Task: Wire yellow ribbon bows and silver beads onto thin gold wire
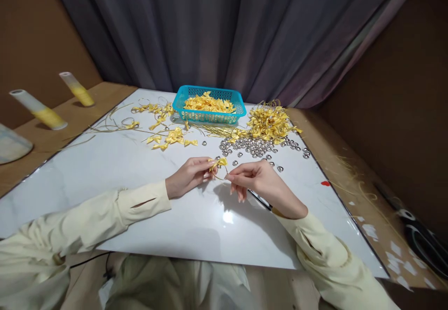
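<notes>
Between thumb and fingers my left hand [192, 175] pinches a small yellow ribbon bow [221, 161]. A thin gold cord [220, 178] curves down from the bow in a loop. My right hand [254, 179] is closed in a pinch on the cord's other side, its thumb and forefinger together on it. Both hands hover over the white marbled tabletop [196, 226]. Partly under my right hand lies a dark pen-like tool [259, 199]. Just beyond the hands, many silver heart-shaped rings [255, 147] are scattered.
A teal basket [210, 120] full of yellow bows stands at the back. Right of it is a heap of corded bows [269, 122]; loose bows [175, 136] lie left. Yellow ribbon rolls [49, 116] stand far left. Black-handled scissors [425, 244] and paper scraps [395, 254] are at right.
</notes>
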A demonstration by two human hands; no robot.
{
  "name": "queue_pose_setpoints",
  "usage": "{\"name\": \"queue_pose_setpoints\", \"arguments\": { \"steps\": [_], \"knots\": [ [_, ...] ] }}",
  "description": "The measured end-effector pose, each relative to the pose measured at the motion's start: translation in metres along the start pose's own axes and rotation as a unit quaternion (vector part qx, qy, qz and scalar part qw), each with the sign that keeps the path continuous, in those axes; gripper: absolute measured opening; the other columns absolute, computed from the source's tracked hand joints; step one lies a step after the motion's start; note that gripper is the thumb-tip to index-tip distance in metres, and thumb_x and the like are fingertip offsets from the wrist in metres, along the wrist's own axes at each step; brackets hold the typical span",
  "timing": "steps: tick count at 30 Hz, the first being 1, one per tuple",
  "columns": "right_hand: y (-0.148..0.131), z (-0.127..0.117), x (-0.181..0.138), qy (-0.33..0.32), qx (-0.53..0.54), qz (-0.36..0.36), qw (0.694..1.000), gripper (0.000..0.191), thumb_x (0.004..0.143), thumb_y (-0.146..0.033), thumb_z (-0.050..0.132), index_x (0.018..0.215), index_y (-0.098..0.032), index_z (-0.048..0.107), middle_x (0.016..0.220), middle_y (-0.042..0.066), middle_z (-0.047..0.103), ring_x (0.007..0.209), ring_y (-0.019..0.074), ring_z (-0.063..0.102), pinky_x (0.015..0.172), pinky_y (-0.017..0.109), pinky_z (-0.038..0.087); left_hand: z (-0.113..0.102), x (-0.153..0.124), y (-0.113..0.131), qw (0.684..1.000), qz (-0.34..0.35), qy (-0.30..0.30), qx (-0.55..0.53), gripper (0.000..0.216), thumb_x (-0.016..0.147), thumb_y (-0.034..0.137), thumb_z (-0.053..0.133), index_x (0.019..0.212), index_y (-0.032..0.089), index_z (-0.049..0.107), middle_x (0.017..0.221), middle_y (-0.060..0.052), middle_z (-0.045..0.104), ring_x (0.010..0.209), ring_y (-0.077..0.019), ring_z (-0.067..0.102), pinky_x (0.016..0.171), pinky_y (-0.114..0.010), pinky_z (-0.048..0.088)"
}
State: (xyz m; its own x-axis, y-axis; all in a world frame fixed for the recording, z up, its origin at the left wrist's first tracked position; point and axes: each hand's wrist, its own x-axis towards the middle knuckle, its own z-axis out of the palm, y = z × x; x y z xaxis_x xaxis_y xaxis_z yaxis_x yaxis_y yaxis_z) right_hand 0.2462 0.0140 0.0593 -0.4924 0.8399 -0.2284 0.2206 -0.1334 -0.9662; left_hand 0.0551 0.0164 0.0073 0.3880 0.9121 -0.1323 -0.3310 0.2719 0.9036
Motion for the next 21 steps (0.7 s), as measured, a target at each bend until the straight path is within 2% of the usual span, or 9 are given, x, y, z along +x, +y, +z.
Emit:
{"name": "queue_pose_setpoints", "arguments": {
  "steps": [11,14,17,19,21],
  "knots": [
    [0.006,0.0008,0.003,0.018,-0.046,-0.025,0.998,0.031,0.069,-0.041,0.067,0.066,-0.01,0.065,0.049,0.003,0.061,0.035,0.0071,0.049,0.037,0.019,0.04,0.0006,-0.0009,0.0007,0.999,-0.022,-0.023,-0.016,0.023,0.074,0.029,0.064,0.062,0.01,0.06,0.061,-0.001,0.05,0.055,-0.0067,0.041,0.053,-0.02,0.035],
    [0.0031,-0.0005,0.0004,0.032,-0.068,-0.043,0.996,0.028,0.071,-0.038,0.066,0.066,-0.011,0.066,0.05,0.003,0.061,0.036,0.0065,0.048,0.038,0.019,0.039,0.0018,-0.0005,0.0013,1.0,-0.025,-0.015,-0.002,0.023,0.074,0.03,0.064,0.063,0.011,0.06,0.063,-0.002,0.052,0.055,-0.0072,0.041,0.053,-0.021,0.035],
    [-0.0008,-0.0002,-0.0034,0.048,-0.076,-0.087,0.992,0.024,0.072,-0.036,0.066,0.069,-0.012,0.069,0.055,0.003,0.064,0.045,0.0089,0.053,0.046,0.021,0.044,0.0022,0.0003,0.0012,1.0,-0.011,0.01,0.027,0.022,0.075,0.031,0.063,0.065,0.012,0.059,0.065,-0.001,0.052,0.055,-0.0073,0.041,0.053,-0.021,0.035],
    [-0.002,0.0022,-0.0053,0.029,-0.07,-0.111,0.991,0.022,0.073,-0.035,0.066,0.071,-0.014,0.071,0.062,0.005,0.067,0.054,0.0115,0.059,0.055,0.023,0.048,0.0021,0.0012,0.0001,0.998,0.011,0.034,0.056,0.023,0.076,0.033,0.061,0.066,0.012,0.058,0.064,0.0,0.052,0.055,-0.0072,0.041,0.053,-0.021,0.035],
    [-0.0013,0.0066,-0.0063,-0.02,-0.056,-0.113,0.992,0.021,0.074,-0.034,0.065,0.074,-0.015,0.072,0.068,0.005,0.07,0.061,0.0133,0.062,0.06,0.025,0.05,0.0018,0.0023,-0.002,0.993,0.036,0.061,0.092,0.025,0.077,0.036,0.059,0.068,0.012,0.059,0.064,0.0,0.053,0.054,-0.0071,0.041,0.051,-0.02,0.033]
  ]
}}
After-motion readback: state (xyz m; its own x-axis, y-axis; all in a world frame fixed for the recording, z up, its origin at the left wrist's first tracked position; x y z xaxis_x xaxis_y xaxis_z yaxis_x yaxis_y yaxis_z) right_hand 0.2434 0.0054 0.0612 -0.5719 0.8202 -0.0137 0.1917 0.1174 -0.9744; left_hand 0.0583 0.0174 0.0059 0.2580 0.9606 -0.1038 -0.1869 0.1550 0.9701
